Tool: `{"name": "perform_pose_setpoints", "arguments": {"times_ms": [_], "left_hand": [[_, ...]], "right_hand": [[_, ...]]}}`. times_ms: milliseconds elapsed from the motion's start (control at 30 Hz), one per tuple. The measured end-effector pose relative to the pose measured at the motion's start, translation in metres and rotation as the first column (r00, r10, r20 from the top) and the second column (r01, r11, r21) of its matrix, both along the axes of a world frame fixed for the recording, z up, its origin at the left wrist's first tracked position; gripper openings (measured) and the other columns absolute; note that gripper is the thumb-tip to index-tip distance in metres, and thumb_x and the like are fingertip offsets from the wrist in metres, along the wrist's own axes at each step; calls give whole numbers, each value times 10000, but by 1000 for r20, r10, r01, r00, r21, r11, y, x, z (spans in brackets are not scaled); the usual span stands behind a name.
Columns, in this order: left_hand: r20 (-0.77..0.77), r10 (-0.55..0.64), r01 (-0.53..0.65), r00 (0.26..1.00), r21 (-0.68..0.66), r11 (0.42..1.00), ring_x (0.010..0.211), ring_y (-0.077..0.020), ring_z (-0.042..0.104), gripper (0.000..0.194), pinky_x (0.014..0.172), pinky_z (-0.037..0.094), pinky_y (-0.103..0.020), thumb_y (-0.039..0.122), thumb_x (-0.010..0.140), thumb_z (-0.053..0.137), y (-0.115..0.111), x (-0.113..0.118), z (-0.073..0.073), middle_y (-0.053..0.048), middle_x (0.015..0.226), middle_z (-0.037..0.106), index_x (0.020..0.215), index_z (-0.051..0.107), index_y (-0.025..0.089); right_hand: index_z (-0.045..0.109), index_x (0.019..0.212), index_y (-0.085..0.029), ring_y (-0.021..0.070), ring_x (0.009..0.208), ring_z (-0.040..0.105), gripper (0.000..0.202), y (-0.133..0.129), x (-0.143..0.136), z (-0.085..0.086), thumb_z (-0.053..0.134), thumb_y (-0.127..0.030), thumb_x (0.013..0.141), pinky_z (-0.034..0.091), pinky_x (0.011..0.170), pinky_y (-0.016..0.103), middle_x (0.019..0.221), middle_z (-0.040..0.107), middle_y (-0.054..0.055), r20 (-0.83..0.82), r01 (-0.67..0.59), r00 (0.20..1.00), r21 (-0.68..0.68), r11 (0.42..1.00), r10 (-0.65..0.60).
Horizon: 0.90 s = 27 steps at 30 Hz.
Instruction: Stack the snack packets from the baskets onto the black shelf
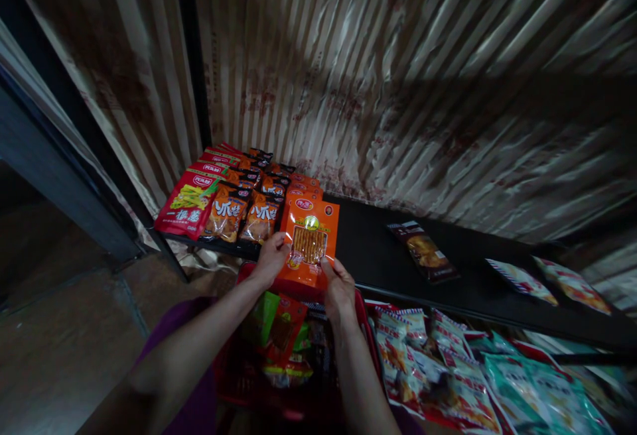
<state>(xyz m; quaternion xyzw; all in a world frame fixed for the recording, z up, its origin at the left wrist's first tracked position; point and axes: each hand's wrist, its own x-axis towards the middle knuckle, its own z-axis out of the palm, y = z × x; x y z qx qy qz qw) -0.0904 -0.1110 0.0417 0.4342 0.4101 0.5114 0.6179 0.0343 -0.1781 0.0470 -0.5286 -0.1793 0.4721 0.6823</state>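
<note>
We grasped an orange packet [309,241] by its sides with the left hand [271,257] and right hand [340,290], a red basket [279,406] lying below them.

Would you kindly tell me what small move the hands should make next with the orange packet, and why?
Probably ease the held orange packet back against the matching orange packets on the black shelf: the left hand and right hand grip its sides, its printed front faces the wearer, and it appears lined up with that row.
</note>
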Motion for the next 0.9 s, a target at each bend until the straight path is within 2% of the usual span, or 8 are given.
{"name": "perform_pose_setpoints", "arguments": {"times_ms": [100, 267, 433, 500, 667, 767, 900], "left_hand": [[14, -17, 17, 1000, 14, 1000, 792, -147, 633, 238, 728, 473, -245, 137, 705, 541, 6, 0, -6, -13, 811, 678, 934, 605, 162], [-43, 70, -70, 997, 5, 998, 707, -131, 617, 406, 670, 475, -231, 112, 711, 547, 17, 1, -12, -17, 778, 662, 1115, 556, 147], [-99, 50, -41, 994, 89, 995, 681, -120, 605, 502, 680, 484, -235, 96, 742, 519, 26, 4, -18, -1, 746, 639, 1240, 486, 149], [-139, 76, -58, 987, 133, 989, 730, -125, 613, 500, 736, 492, -255, 101, 754, 520, 29, 5, -22, -11, 780, 637, 1251, 486, 152], [-244, 165, -109, 956, 226, 968, 1002, -175, 593, 448, 906, 478, -341, 99, 752, 542, 34, 9, -29, -82, 1071, 620, 1192, 560, 181], [-351, 193, -77, 916, 319, 945, 1081, -199, 567, 416, 977, 442, -395, 65, 746, 526, 34, 8, -29, -83, 1112, 621, 1137, 599, 185], [-514, 247, -13, 822, 416, 909, 1118, -227, 557, 362, 1029, 407, -440, 33, 748, 504, 33, 5, -29, -118, 1143, 613, 1065, 640, 143]], "right_hand": [[692, 839, -198, 178, 598, 666, 361, 8, 2, -3, 805, -342, 529, 515, 538, 271, 699, 722, -2, 23, 9, 1000, -1, 1000, -9], [698, 826, -195, 180, 627, 669, 331, 22, 3, -9, 783, -355, 549, 513, 557, 273, 691, 718, -5, 87, 18, 996, -14, 1000, -17], [703, 800, -191, 171, 619, 664, 326, 35, 7, -14, 775, -375, 541, 515, 569, 279, 713, 721, 0, 151, 48, 988, -28, 998, -43], [705, 797, -188, 167, 610, 659, 334, 39, 9, -17, 779, -374, 530, 515, 568, 278, 713, 721, -1, 153, 64, 986, -37, 997, -57], [703, 816, -181, 165, 628, 656, 357, 48, 13, -23, 780, -364, 519, 518, 614, 284, 701, 718, -9, 146, 60, 988, -50, 997, -52], [703, 814, -173, 163, 648, 653, 348, 53, 14, -27, 769, -368, 533, 516, 648, 284, 709, 718, -8, 180, 48, 983, -40, 998, -40], [702, 831, -169, 164, 650, 641, 347, 57, 14, -34, 746, -387, 564, 506, 646, 283, 708, 710, -6, 259, 32, 966, -44, 998, -20]]}}
